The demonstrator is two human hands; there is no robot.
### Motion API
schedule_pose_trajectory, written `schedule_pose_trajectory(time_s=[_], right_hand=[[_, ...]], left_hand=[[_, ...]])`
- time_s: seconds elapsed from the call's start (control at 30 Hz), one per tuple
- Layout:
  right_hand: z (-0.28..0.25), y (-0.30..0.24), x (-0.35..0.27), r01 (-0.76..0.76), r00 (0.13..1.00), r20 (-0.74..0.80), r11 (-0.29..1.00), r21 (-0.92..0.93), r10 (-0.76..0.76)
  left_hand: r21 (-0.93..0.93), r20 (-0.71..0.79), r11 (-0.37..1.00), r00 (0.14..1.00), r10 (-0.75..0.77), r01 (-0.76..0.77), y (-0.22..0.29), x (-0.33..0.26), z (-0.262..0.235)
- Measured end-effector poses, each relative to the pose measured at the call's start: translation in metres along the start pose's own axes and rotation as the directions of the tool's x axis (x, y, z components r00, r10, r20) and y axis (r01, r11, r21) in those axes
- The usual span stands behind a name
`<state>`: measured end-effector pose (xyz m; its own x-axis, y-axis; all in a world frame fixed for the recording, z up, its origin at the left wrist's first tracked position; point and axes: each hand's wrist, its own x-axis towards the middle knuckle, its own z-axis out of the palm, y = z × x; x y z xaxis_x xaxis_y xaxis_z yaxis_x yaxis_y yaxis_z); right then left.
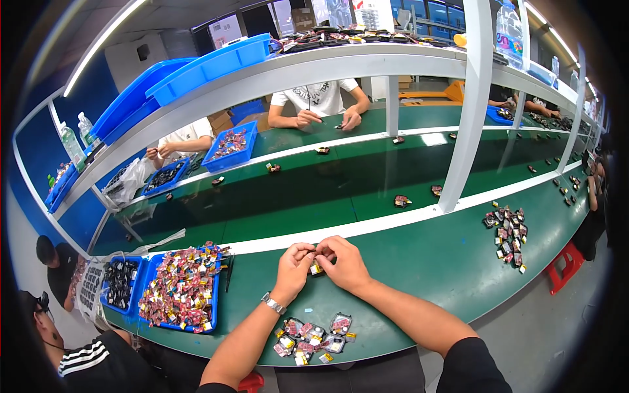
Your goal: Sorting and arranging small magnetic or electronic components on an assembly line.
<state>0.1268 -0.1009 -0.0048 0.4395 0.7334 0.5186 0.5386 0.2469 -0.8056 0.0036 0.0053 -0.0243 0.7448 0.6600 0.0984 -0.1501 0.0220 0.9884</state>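
Between my two hands, above the green work surface (249, 295), is a small dark device housing (317, 268) with a yellow and white piece showing at its lower side. My left hand (295, 270) closes round its left side, fingers bent and thumb against it. From the right, my right hand (344, 263) pinches its upper part; the fingers hide most of it. Nearer to me, between my forearms, lies a loose group of similar black housings (313, 339) with red circuit boards and yellow-silver pieces.
Left stand a blue bin (217, 288) heaped with red boards and a tray of black parts (120, 283). A pile of assemblies (507, 234) lies right. Beyond the white rail runs a green conveyor (295, 190) with scattered units. A white post (462, 124) rises ahead; people sit opposite and left.
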Motion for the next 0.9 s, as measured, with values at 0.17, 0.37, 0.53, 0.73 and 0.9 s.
schedule_pose_trajectory(time_s=[0.17,0.37,0.53,0.73,0.9], right_hand=[[0.001,0.013,0.008,-0.224,0.972,0.087,0.970,0.094,0.216],[-0.024,0.094,0.128,-0.401,0.896,-0.226,0.915,-0.037,0.383],[-0.054,0.117,0.143,-0.353,0.929,-0.300,0.759,-0.547,0.216],[-0.067,-0.006,0.025,0.022,0.811,0.580,0.989,-0.149,0.070],[-0.055,-0.051,-0.043,0.082,0.630,0.773,0.984,-0.161,0.074]], left_hand=[[-0.095,0.012,0.995,0.999,-0.036,0.037,0.004,-0.005,-0.003],[-0.017,-0.110,0.997,0.991,0.072,-0.074,0.004,0.011,-0.021],[0.021,-0.059,0.996,0.995,0.082,-0.081,0.004,0.016,-0.016],[0.150,-0.078,0.980,0.986,0.146,-0.133,0.002,0.011,-0.024],[0.201,-0.009,0.964,0.983,0.181,-0.176,0.005,0.009,-0.016]])
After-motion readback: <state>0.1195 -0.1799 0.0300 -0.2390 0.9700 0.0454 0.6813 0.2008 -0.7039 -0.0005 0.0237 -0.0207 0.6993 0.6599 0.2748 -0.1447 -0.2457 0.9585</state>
